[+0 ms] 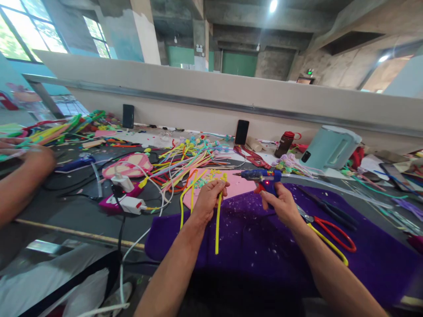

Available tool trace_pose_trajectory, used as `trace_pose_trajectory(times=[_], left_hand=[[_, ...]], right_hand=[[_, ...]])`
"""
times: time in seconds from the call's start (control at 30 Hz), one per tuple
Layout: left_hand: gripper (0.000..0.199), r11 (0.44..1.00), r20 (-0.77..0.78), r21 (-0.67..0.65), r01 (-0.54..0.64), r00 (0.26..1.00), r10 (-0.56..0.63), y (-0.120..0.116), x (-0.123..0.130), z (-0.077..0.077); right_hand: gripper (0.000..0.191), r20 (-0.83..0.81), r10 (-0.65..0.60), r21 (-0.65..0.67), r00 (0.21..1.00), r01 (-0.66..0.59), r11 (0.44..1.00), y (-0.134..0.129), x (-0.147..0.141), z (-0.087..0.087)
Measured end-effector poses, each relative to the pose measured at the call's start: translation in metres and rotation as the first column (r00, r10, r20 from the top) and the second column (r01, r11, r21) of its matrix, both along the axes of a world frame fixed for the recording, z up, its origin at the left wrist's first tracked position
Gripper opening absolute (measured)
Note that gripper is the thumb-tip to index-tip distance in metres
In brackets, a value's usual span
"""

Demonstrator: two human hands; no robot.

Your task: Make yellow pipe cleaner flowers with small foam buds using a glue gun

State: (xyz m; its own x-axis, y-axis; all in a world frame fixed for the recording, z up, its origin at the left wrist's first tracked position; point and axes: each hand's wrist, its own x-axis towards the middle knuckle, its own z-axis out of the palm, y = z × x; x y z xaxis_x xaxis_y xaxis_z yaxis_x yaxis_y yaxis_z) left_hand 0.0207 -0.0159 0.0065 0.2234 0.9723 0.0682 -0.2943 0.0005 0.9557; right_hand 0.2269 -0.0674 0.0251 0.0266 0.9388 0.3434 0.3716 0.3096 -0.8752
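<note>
My left hand point(210, 198) is closed round a yellow fuzzy stem point(217, 229), whose long end hangs down over the purple cloth point(261, 251). A small yellow tip shows above the fingers. In my right hand point(280, 201) is a blue glue gun point(262, 175) with a small red light; its nozzle points left, just above and right of the stem's tip, apart from it. Behind my left hand lies a pink sheet point(239, 186) with small green and yellow bits on it. More yellow stems point(182, 210) lie at its left edge.
Scissors point(335, 233) and dark pliers point(330, 207) lie right of my right hand. Power plugs and cables point(130, 204) are at the left. Behind stand a phone point(242, 132), a brown bottle point(284, 144) and a kettle point(333, 147). Another person's arm point(23, 180) reaches in at far left.
</note>
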Motion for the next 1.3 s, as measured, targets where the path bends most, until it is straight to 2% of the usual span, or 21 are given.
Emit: trace_pose_trajectory(times=[0.13,0.3,0.47,0.57,0.7,0.8,0.87,0.9,0.97,1.0,1.07,1.17,1.3], left_hand=[[0.028,0.999,0.032,0.011,-0.043,0.999,0.043,0.002,-0.003,-0.001],[0.028,0.996,0.068,0.02,-0.086,0.994,0.085,0.005,-0.008,0.0],[0.028,0.996,0.093,0.015,-0.089,0.992,0.087,0.006,-0.01,0.0],[0.028,0.996,0.084,-0.003,-0.094,0.992,0.094,0.006,-0.01,0.0],[0.03,0.995,0.087,0.001,-0.103,0.991,0.103,0.005,-0.009,0.001],[0.029,0.995,0.08,0.007,-0.104,0.991,0.104,0.004,-0.009,0.002],[0.029,0.996,0.067,0.009,-0.094,0.993,0.093,0.004,-0.008,0.003],[0.03,0.996,0.059,0.009,-0.086,0.995,0.086,0.003,-0.008,0.003],[0.03,0.997,0.046,0.012,-0.08,0.996,0.08,0.003,-0.008,0.003],[0.03,0.997,0.044,0.015,-0.08,0.996,0.079,0.003,-0.008,0.003],[0.03,0.996,0.047,0.019,-0.082,0.996,0.081,0.004,-0.008,0.002],[0.029,0.996,0.057,0.021,-0.089,0.995,0.088,0.004,-0.008,0.0],[0.029,0.998,0.082,0.016,-0.058,0.995,0.056,0.003,-0.007,-0.001]], right_hand=[[0.02,0.015,-0.034,-0.083,0.999,0.035,0.996,0.013,0.008,-0.007],[0.023,0.171,-0.079,-0.217,0.982,0.116,0.969,0.034,0.025,-0.025],[0.026,0.281,-0.073,-0.273,0.957,0.152,0.95,0.049,0.033,-0.042],[0.032,0.397,-0.047,-0.254,0.917,0.159,0.954,0.055,0.034,-0.049],[0.036,0.651,-0.087,-0.155,0.754,0.244,0.957,0.053,0.033,-0.049],[0.034,0.767,-0.223,0.04,0.602,0.303,0.952,0.046,0.026,-0.04],[0.031,0.803,-0.287,0.178,0.522,0.249,0.952,0.045,0.016,-0.03],[0.029,0.819,-0.269,0.196,0.507,0.192,0.961,0.046,0.009,-0.025],[0.029,0.866,-0.148,0.141,0.478,0.051,0.989,0.055,-0.009,-0.015],[0.03,0.897,-0.076,0.084,0.435,0.0,0.996,0.062,-0.019,-0.012],[0.031,0.954,0.042,-0.025,0.298,-0.061,0.998,0.078,-0.039,-0.008],[0.031,0.966,0.087,-0.074,0.243,-0.061,0.995,0.102,-0.062,-0.009],[0.038,0.973,0.111,-0.109,0.204,-0.02,0.994,0.121,-0.078,-0.014]])
